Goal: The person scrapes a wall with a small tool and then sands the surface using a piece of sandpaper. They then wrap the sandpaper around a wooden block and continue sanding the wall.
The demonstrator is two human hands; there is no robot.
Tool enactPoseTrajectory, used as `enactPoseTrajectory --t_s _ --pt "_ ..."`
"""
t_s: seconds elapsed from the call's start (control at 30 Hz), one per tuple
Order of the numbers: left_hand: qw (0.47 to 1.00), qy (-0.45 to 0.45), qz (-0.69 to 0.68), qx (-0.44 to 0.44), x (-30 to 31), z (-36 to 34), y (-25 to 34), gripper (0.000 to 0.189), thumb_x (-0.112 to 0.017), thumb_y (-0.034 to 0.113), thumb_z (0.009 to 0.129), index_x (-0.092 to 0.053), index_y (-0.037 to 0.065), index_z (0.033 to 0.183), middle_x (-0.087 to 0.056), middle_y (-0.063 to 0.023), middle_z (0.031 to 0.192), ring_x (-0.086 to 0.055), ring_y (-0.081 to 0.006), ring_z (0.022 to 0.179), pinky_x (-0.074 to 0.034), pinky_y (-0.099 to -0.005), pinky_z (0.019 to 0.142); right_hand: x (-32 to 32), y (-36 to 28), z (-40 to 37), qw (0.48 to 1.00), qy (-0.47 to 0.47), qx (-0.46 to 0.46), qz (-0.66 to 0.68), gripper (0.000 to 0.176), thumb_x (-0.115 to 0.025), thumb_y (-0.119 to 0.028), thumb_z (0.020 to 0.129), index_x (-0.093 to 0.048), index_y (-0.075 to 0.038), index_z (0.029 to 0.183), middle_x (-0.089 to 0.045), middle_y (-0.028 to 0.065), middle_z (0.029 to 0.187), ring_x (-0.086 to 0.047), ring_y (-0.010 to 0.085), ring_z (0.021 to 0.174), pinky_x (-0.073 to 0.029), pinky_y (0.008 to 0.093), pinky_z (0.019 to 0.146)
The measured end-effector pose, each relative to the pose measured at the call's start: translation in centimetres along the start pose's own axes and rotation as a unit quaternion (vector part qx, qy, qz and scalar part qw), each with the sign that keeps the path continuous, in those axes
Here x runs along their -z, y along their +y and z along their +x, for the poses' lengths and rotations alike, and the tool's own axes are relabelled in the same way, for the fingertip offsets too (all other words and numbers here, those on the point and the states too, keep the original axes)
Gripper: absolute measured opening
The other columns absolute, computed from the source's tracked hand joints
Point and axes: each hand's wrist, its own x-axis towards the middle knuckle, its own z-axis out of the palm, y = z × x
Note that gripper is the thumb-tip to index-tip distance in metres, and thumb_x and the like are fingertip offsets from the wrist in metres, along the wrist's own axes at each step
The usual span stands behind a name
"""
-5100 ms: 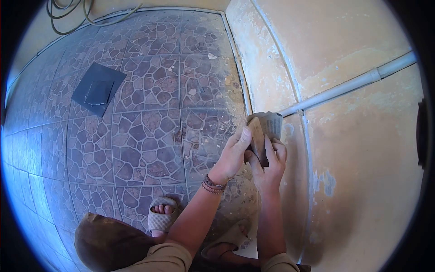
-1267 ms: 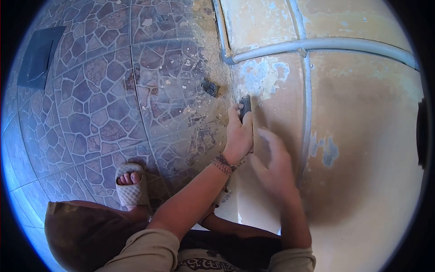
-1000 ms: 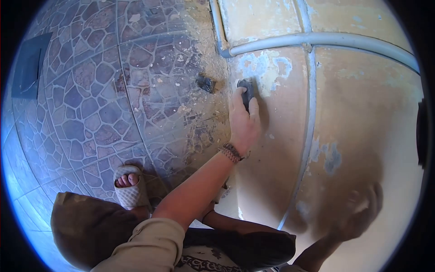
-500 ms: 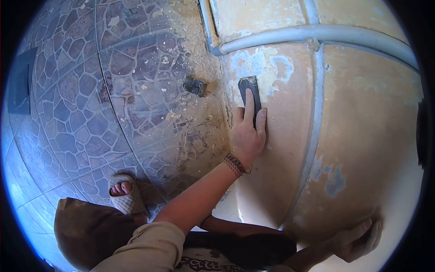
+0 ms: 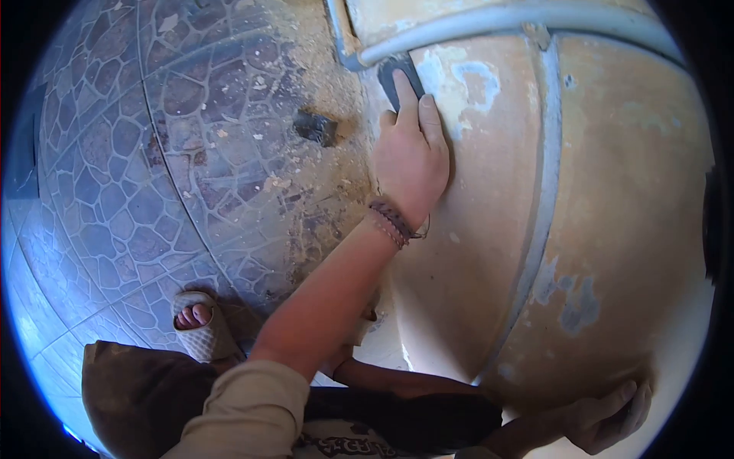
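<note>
My left hand [image 5: 413, 157], wearing a braided bracelet [image 5: 391, 218], grips a flat dark block [image 5: 399, 80] and presses it against the peeling wall [image 5: 474, 206]. The index finger lies stretched along the block's back, with the thumb at its right side. The block's far end is right below the pipe corner, left of pale patches of bared plaster. At the lower right, my right hand [image 5: 608, 421] rests by the wall surface with its fingers loosely bent and nothing showing in them.
A pale pipe [image 5: 527, 15] crosses the wall's top, and a narrower strip [image 5: 547, 161] runs down it. A black box-like piece [image 5: 315, 127] lies on the stone-patterned floor [image 5: 168, 153] among chips and dust. My slippered foot [image 5: 202, 325] stands at lower left.
My left hand has slid the block up and left along the wall, from the pale patches to the pipe corner. The view has shifted slightly; my right hand stays by the wall.
</note>
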Motion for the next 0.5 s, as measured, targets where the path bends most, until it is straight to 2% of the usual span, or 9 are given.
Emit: enactPoseTrajectory --t_s 0.03,0.07,0.13,0.17,0.27,0.3,0.37,0.43,0.5 --pt "1.0 0.015 -0.011 -0.018 -0.3 -0.9 0.4 0.057 -0.048 0.025 0.099 -0.03 0.006 0.15 -0.053 -0.0352 0.112 -0.057 -0.0426 0.077 -0.049 -0.0486 0.071 0.1 0.6 0.1 0.999 0.01 0.041 -0.033 0.016 -0.066 -0.008 0.087 -0.062 0.005 0.08 -0.064 0.0169 0.075 -0.061 0.0247 0.059 -0.048 0.0298 0.048" --pt "0.999 0.03 -0.022 -0.036 -0.6 -1.7 0.8 0.056 -0.047 0.025 0.099 -0.031 0.005 0.149 -0.053 -0.0369 0.114 -0.057 -0.0431 0.078 -0.049 -0.049 0.072 0.0 0.6 0.2 0.999 0.014 0.025 -0.02 0.016 -0.066 -0.008 0.088 -0.062 0.005 0.08 -0.064 0.0173 0.075 -0.062 0.0248 0.059 -0.048 0.0303 0.049" --pt "0.988 0.069 -0.134 -0.027 -2.1 -8.4 1.8 0.053 -0.046 0.023 0.099 -0.033 0.003 0.147 -0.052 -0.0393 0.117 -0.055 -0.0447 0.078 -0.049 -0.0502 0.072 -0.5 0.2 0.4 1.0 0.027 -0.006 0.015 0.017 -0.066 -0.009 0.088 -0.062 0.006 0.08 -0.064 0.0181 0.076 -0.062 0.025 0.06 -0.049 0.0315 0.05" --pt "0.992 0.035 -0.118 -0.015 -1.8 -8.2 1.7 0.053 -0.046 0.022 0.099 -0.033 0.002 0.147 -0.052 -0.0391 0.116 -0.056 -0.0458 0.08 -0.049 -0.0498 0.073 -0.1 -0.2 0.5 0.999 -0.012 -0.032 0.034 0.019 -0.066 -0.011 0.089 -0.062 0.007 0.082 -0.065 0.0191 0.076 -0.063 0.0282 0.061 -0.052 0.0348 0.053" --pt "0.993 -0.074 -0.087 0.03 0.5 -7.1 0.9 0.055 -0.046 0.023 0.099 -0.032 -0.001 0.147 -0.054 -0.038 0.112 -0.057 -0.0484 0.086 -0.05 -0.0487 0.075 -0.4 -0.3 0.1 1.0 0.009 0.01 0.001 0.021 -0.065 -0.014 0.09 -0.062 0.007 0.086 -0.063 0.0203 0.071 -0.06 0.0311 0.053 -0.052 0.0344 0.05" --pt "0.99 -0.101 -0.092 0.035 1.4 -3.5 -0.5 0.056 -0.046 0.024 0.099 -0.031 -0.001 0.147 -0.054 -0.0372 0.11 -0.057 -0.0488 0.087 -0.05 -0.0483 0.075 0.8 0.2 -0.9 1.0 -0.007 -0.029 0.003 0.017 -0.065 -0.008 0.089 -0.063 0.008 0.09 -0.063 0.0212 0.082 -0.062 0.0323 0.068 -0.054 0.0368 0.062" --pt "0.992 -0.029 -0.098 0.079 -0.2 -1.6 -0.7 0.061 -0.047 0.028 0.099 -0.027 0.0 0.149 -0.056 -0.0338 0.098 -0.058 -0.0477 0.086 -0.051 -0.0478 0.074 3.0 1.2 -3.4 0.994 -0.012 -0.109 0.014 0.014 -0.065 0.004 0.086 -0.064 0.011 0.098 -0.063 0.0229 0.102 -0.065 0.0348 0.097 -0.059 0.0415 0.087" --pt "0.994 0.0 -0.107 0.019 -1.6 -8.0 0.5 0.059 -0.046 0.028 0.099 -0.028 0.0 0.148 -0.055 -0.0329 0.097 -0.056 -0.0468 0.081 -0.05 -0.0486 0.071 2.8 0.8 -3.0 0.99 -0.001 -0.144 -0.002 0.014 -0.064 0.004 0.086 -0.064 0.011 0.098 -0.064 0.023 0.1 -0.065 0.0352 0.097 -0.058 0.0418 0.086" --pt "0.996 -0.002 -0.086 0.0 -1.3 -8.8 0.5 0.058 -0.045 0.028 0.1 -0.029 -0.001 0.148 -0.055 -0.0329 0.098 -0.056 -0.0466 0.079 -0.049 -0.0492 0.07 2.8 1.0 -3.2 0.987 -0.007 -0.16 -0.018 0.012 -0.064 0.005 0.086 -0.065 0.011 0.096 -0.064 0.0235 0.1 -0.065 0.0351 0.097 -0.057 0.0413 0.086"
